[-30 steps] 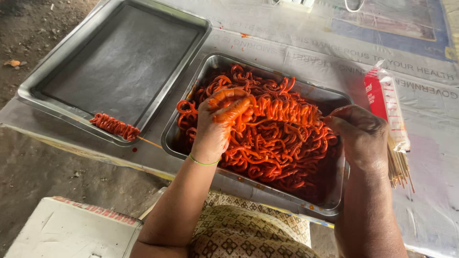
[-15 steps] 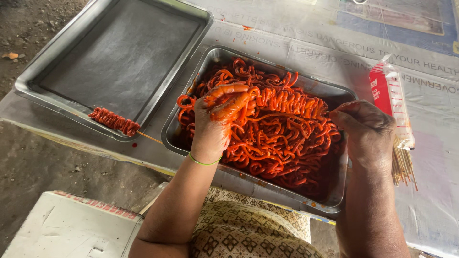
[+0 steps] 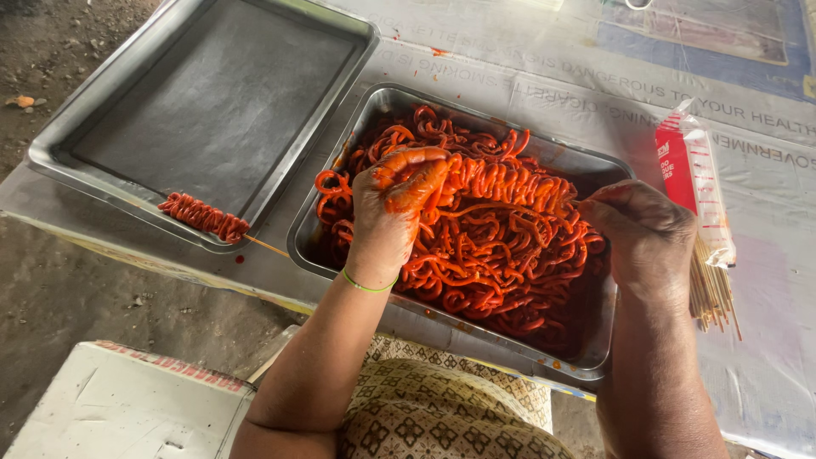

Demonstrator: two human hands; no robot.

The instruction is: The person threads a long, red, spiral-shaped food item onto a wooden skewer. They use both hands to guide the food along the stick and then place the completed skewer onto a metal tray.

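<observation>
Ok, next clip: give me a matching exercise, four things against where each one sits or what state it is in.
Things:
1. left hand
2. right hand
3. finished skewer
4. pack of sticks

Places or states:
A. lies on the rim of the flat tray
B. at the deep tray's right edge
C. coated in red sauce, on the strips
D. on the cloth, right of both trays

Pairs: 1-C, 2-B, 3-A, 4-D

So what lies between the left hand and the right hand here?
In the head view, orange-red sauced strips piled in the steel tray fill the stretch between the left hand and the right hand.
</observation>
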